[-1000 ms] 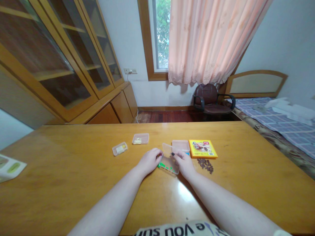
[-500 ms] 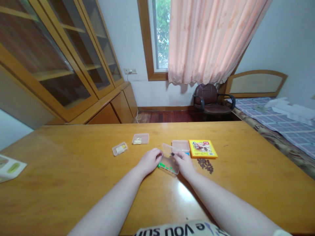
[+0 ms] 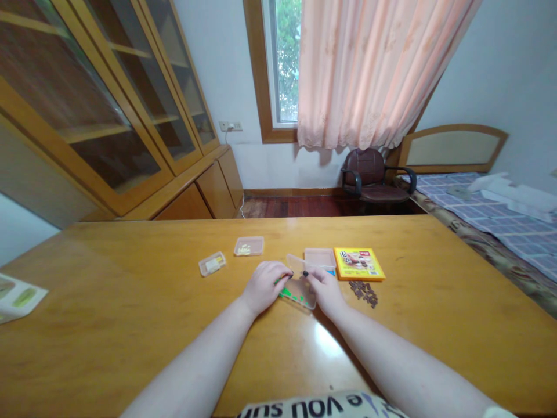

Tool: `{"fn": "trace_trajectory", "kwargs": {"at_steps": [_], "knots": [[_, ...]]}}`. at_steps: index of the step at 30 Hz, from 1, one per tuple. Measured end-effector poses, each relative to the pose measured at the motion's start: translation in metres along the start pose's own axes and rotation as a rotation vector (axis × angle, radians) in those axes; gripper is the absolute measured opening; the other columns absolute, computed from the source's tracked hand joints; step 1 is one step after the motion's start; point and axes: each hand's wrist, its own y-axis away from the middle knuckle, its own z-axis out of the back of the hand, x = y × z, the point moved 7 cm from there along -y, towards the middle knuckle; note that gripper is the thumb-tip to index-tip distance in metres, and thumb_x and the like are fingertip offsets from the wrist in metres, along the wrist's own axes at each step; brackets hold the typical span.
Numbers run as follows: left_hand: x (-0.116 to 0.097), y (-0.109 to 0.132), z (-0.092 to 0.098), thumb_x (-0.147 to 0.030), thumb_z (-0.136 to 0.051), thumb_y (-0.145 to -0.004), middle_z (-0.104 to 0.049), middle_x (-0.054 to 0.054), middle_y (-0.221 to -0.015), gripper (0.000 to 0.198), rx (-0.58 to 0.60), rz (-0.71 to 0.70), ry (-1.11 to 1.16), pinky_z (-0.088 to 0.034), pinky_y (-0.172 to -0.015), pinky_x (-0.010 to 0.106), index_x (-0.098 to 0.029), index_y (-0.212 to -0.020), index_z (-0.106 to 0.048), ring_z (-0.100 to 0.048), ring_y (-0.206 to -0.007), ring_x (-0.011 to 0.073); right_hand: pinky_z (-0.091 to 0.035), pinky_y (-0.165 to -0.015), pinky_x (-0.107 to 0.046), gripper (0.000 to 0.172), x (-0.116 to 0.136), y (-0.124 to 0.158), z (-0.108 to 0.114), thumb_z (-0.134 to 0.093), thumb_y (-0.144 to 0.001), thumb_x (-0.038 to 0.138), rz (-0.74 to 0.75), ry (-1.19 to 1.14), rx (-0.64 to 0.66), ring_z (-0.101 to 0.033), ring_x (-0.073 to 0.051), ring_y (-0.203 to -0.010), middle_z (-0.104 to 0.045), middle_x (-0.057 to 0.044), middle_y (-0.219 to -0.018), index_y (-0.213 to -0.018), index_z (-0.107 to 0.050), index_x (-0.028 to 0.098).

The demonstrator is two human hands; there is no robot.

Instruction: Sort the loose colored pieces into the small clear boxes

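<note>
A small clear plastic box (image 3: 300, 290) with green pieces inside lies on the wooden table (image 3: 130, 302) between my hands. Its hinged lid stands partly raised. My left hand (image 3: 264, 284) is curled at the box's left edge, fingertips on the lid. My right hand (image 3: 325, 290) pinches the lid's right side with closed fingers. Just behind sits another clear box (image 3: 319, 258) holding something blue.
Two more small clear boxes (image 3: 212, 263) (image 3: 249, 245) lie further left. A yellow packet (image 3: 358, 263) and a pile of dark brown pieces (image 3: 364, 292) lie to the right. A leaflet (image 3: 17, 297) rests at the left edge. A chair (image 3: 375, 174) and bed stand beyond.
My left hand has slid slightly right over the box, and the lid has tipped lower. My right hand has barely moved.
</note>
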Motion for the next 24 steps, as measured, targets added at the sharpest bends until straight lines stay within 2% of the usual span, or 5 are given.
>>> {"fn": "trace_trajectory", "kwargs": {"at_steps": [4, 11, 16, 19, 24], "knots": [[-0.006, 0.0, -0.011, -0.026, -0.05, -0.084, -0.064, 0.002, -0.095, 0.015, 0.118, -0.041, -0.012, -0.04, -0.084, 0.03, -0.024, -0.094, -0.061, -0.056, -0.091, 0.0157, -0.037, -0.056, -0.025, 0.023, 0.002, 0.0, 0.001, -0.055, -0.072, 0.039, 0.001, 0.007, -0.015, -0.051, -0.016, -0.063, -0.061, -0.002, -0.069, -0.071, -0.062, 0.017], [0.024, -0.001, -0.001, -0.023, -0.044, -0.084, -0.062, 0.005, -0.089, 0.017, 0.02, 0.219, -0.096, -0.043, -0.077, 0.03, -0.02, -0.09, -0.059, -0.056, -0.084, 0.0177, -0.035, -0.053, -0.026, 0.02, 0.002, 0.001, 0.006, -0.056, -0.07, 0.038, -0.068, -0.039, -0.106, -0.048, -0.015, -0.054, -0.057, 0.001, -0.057, -0.068, -0.062, 0.019], [0.035, 0.002, -0.017, -0.024, -0.047, -0.082, -0.061, 0.006, -0.09, 0.016, 0.175, 0.284, -0.181, -0.041, -0.08, 0.031, -0.019, -0.09, -0.06, -0.055, -0.088, 0.0192, -0.034, -0.052, -0.025, 0.021, 0.001, -0.001, 0.012, -0.057, -0.068, 0.038, -0.066, -0.055, -0.158, -0.045, -0.014, -0.052, -0.052, 0.002, -0.052, -0.067, -0.06, 0.018], [0.032, 0.004, -0.025, -0.03, -0.05, -0.082, -0.06, 0.006, -0.094, 0.018, 0.258, 0.264, -0.208, -0.04, -0.083, 0.031, -0.021, -0.093, -0.059, -0.053, -0.092, 0.0195, -0.033, -0.05, -0.024, 0.022, 0.002, -0.001, 0.012, -0.057, -0.068, 0.039, -0.059, -0.075, -0.162, -0.044, -0.013, -0.051, -0.052, 0.002, -0.053, -0.066, -0.059, 0.017], [0.025, 0.003, -0.026, -0.027, -0.051, -0.081, -0.06, 0.004, -0.091, 0.012, 0.312, 0.234, -0.194, -0.039, -0.081, 0.029, -0.022, -0.088, -0.06, -0.052, -0.09, 0.018, -0.031, -0.048, -0.024, 0.022, -0.001, -0.002, 0.012, -0.058, -0.067, 0.039, -0.065, -0.098, -0.161, -0.042, -0.012, -0.049, -0.051, 0.003, -0.052, -0.065, -0.059, 0.018]]}}
